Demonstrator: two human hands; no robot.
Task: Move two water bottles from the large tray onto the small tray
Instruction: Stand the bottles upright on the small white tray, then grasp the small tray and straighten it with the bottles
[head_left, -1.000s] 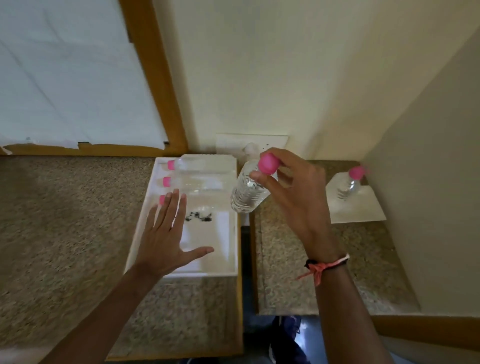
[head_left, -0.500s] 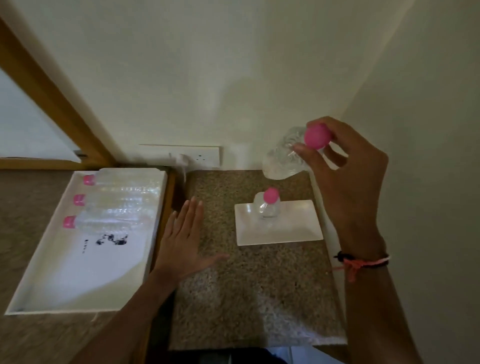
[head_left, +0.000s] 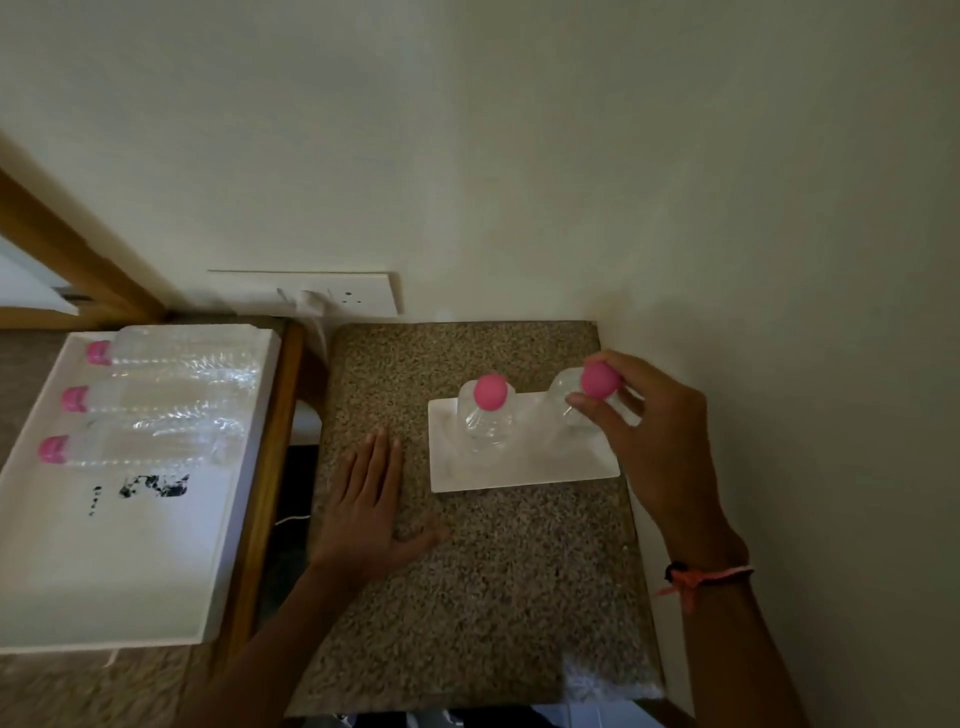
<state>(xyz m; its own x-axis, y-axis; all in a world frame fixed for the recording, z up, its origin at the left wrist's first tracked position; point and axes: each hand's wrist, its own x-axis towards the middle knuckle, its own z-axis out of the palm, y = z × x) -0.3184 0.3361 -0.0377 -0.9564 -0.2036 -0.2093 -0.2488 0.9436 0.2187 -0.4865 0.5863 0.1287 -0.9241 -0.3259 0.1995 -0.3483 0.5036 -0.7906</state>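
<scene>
Fingertips (head_left: 577, 401) of right hand (head_left: 657, 447) pinch pink cap of clear plastic water bottle (head_left: 569, 402) upright at small white tray (head_left: 519, 470) right end | second clear pink-capped bottle (head_left: 485, 421) upright on tray left | left hand (head_left: 366, 512) flat, fingers together, thumb out, on speckled granite counter (head_left: 467, 597) | three pink-capped bottles (head_left: 156, 397) lying in large white tray (head_left: 104, 571), far left

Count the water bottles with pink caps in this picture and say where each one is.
5. Three lie in the large tray: back bottle, middle bottle, front bottle. One standing bottle is on the small tray; the right hand holds the held bottle there.
</scene>
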